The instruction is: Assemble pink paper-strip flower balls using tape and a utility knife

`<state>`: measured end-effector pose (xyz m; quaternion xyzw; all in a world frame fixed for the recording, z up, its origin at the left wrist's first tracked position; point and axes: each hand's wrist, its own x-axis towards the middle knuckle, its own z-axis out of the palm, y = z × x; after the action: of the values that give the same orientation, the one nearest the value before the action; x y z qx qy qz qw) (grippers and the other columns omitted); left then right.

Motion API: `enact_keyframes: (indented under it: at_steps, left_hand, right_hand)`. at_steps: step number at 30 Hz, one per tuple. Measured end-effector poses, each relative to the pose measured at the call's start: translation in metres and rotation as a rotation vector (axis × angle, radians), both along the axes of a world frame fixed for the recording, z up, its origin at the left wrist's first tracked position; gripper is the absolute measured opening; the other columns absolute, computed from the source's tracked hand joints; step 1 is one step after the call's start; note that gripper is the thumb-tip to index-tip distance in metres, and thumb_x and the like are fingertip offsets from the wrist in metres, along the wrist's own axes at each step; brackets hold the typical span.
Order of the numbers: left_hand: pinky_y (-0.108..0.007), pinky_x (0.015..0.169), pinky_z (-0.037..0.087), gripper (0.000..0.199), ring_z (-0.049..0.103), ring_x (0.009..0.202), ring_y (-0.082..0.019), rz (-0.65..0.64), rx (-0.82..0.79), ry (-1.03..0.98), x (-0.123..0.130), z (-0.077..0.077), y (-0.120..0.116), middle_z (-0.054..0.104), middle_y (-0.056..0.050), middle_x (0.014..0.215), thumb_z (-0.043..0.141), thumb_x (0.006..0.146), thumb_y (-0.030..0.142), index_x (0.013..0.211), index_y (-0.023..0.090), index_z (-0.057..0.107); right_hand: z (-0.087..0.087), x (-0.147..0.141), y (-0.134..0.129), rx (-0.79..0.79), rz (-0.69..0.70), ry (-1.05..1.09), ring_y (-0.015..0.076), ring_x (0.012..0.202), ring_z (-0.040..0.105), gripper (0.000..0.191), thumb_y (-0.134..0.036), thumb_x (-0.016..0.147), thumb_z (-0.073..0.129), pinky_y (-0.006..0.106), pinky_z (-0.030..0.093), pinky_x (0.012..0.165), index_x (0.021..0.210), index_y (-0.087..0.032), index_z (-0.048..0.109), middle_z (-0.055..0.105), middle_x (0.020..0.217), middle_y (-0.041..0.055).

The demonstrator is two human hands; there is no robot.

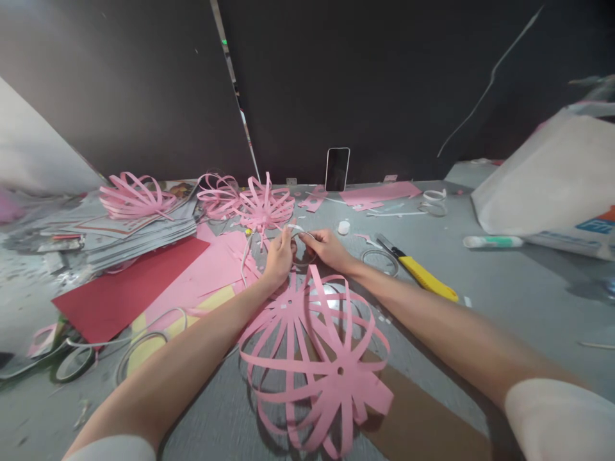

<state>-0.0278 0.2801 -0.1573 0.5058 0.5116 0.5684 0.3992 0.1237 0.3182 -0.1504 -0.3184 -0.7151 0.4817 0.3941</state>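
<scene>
My left hand [280, 257] and my right hand [327, 248] are close together at the middle of the table, fingers closed on a thin ring [304, 263] of pale strip or wire. My left fingers pinch its left side and my right fingers its upper right side. Just below my hands, between my forearms, lies a large pink paper-strip globe [341, 370] with small holes where its strips meet. Behind my left hand stands a smaller pink strip ball [264, 214]. A white cap [343, 227] sits beyond my right hand.
A yellow cutter [427, 278] and a wire coil [379, 262] lie right of my hands. A phone [337, 169] leans on the dark wall. Red paper [129, 288], scissors [72, 363] and stacked papers [139, 238] are left; a white bag [542, 173] stands right.
</scene>
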Motion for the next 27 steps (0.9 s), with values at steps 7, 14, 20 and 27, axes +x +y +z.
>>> enact_keyframes:
  at_steps: [7,14,20,27]
  left_hand:
    - [-0.027,0.055,0.04,0.065,0.048,0.052,-0.012,-0.026,0.063,0.135,0.003,0.001,-0.003,0.054,-0.001,0.059,0.035,0.103,0.069,0.065,0.019,0.052]
    - [-0.026,0.056,0.043,0.055,0.051,0.053,-0.013,-0.016,0.053,0.09,0.001,-0.006,0.0,0.058,-0.001,0.063,0.037,0.105,0.062,0.089,0.017,0.065]
    - [-0.031,0.077,0.05,0.038,0.061,0.071,-0.017,0.164,0.104,0.23,-0.004,-0.01,0.007,0.065,-0.002,0.081,0.047,0.097,0.025,0.129,0.018,0.065]
    - [-0.053,0.117,0.034,0.05,0.055,0.13,-0.033,0.319,0.147,0.509,-0.008,-0.023,0.013,0.068,-0.016,0.127,0.053,0.084,0.008,0.132,0.019,0.061]
  right_hand:
    - [0.003,-0.001,-0.003,-0.021,-0.058,0.124,0.0117,0.047,0.042,0.061,-0.067,0.092,0.062,0.028,0.033,0.047,0.053,-0.021,0.052,0.05,0.049,-0.0016]
    - [0.003,0.001,-0.003,0.025,-0.103,0.119,0.0127,0.05,0.04,0.063,-0.068,0.094,0.06,0.029,0.032,0.05,0.052,-0.022,0.049,0.046,0.05,-0.0015]
    - [-0.004,0.0,0.009,0.022,-0.254,0.16,0.0149,0.054,0.044,0.062,-0.067,0.095,0.055,0.031,0.037,0.058,0.053,-0.023,0.047,0.047,0.053,-0.0003]
    - [-0.012,-0.003,0.021,-0.05,-0.189,0.248,0.0167,0.067,0.054,0.039,-0.044,0.093,0.051,0.03,0.044,0.068,0.061,-0.024,0.043,0.057,0.065,0.0013]
